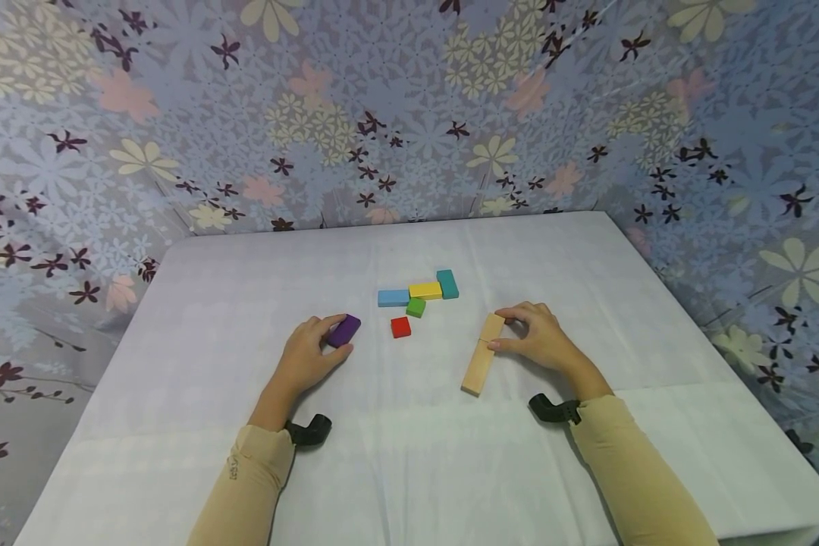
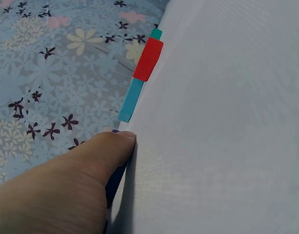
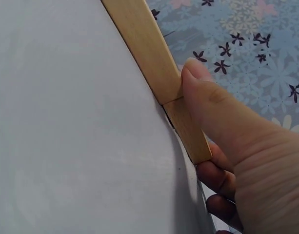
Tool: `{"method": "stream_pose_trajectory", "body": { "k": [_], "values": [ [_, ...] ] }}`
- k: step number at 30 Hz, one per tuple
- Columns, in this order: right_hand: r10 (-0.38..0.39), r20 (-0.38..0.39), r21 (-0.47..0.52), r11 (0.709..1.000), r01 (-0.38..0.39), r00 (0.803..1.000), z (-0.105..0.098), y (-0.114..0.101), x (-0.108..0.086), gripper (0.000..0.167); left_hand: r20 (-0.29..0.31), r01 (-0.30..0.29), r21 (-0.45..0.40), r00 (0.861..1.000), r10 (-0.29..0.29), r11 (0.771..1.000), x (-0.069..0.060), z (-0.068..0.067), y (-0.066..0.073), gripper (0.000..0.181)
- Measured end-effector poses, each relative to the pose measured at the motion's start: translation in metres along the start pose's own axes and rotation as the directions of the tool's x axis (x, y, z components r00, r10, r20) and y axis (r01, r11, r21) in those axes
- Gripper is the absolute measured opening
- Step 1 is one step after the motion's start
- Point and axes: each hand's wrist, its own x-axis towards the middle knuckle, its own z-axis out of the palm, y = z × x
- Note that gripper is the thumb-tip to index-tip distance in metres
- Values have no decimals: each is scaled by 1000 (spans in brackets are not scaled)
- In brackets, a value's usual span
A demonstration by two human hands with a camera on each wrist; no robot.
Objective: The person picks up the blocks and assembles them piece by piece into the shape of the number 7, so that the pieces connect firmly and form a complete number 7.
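Observation:
On the left, my left hand (image 1: 309,353) holds a purple block (image 1: 344,331) between thumb and fingers; the left wrist view shows the thumb (image 2: 121,141) along its side. My right hand (image 1: 543,338) grips a short plain wooden block (image 1: 492,327) by its ends, thumb at the near end. Touching that end is a longer plain wooden block (image 1: 478,368), in line with it. Both wooden blocks (image 3: 144,46) lie end to end in the right wrist view. Between the hands sits a red block (image 1: 400,327), apart from the others.
Farther back, a light blue block (image 1: 393,298), a yellow block (image 1: 425,291) and a teal block (image 1: 447,283) form a row, the teal one turned. A green block (image 1: 415,307) sits just in front of the yellow one. White cloth (image 1: 409,470) covers the table; floral fabric (image 1: 396,114) hangs behind.

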Motion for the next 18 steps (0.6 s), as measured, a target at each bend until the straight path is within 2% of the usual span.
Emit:
{"method": "stream_pose_trajectory", "body": {
  "k": [7,11,15,18],
  "values": [
    [-13,17,-4,1000,13,1000,-1,-3,2,76,-10,-4,-7,1000,4,1000,0,-1,-2,61],
    [-11,37,33,999,10,999,-6,-5,6,71,-13,-9,-9,1000,9,1000,1,-1,-2,61],
    [-18,46,73,997,15,999,-10,-9,15,66,-16,-18,-9,1000,18,1000,0,0,-3,61],
    [-22,57,58,998,19,998,-14,-16,27,65,-11,-18,-8,1000,18,1000,1,0,-3,61]
  ]
}}
